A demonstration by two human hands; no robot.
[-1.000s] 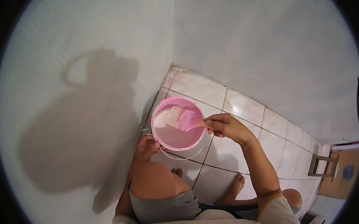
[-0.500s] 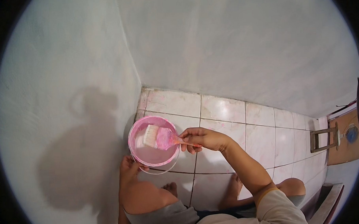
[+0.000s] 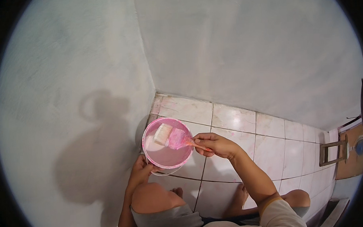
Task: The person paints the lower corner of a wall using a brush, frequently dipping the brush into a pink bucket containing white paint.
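My right hand [image 3: 215, 145] is closed round the handle of a wide paintbrush [image 3: 176, 138], whose ferrule is smeared pink. Its pale bristles lie over the opening of a pink bucket [image 3: 147, 154], above whitish-pink liquid paint [image 3: 167, 156]. I cannot tell whether the bristles touch the paint. Low on the left, my left hand [image 3: 142, 167] grips the bucket's near-left rim, its thumb at the edge. The bucket's thin wire handle [image 3: 171, 172] hangs down on the near side.
Two grey-white walls meet in a corner beyond the bucket, the left wall [image 3: 76, 69] bearing my shadow. White floor tiles [image 3: 229, 116] carry pink stains. My bent knees are close below. Far right are a wooden stool [image 3: 323, 154] and a brown panel [image 3: 351, 163].
The bucket, brush and both hands sit slightly further right in view, as do the wall corner and tiles. The brush head appears slightly turned; both grips stay the same.
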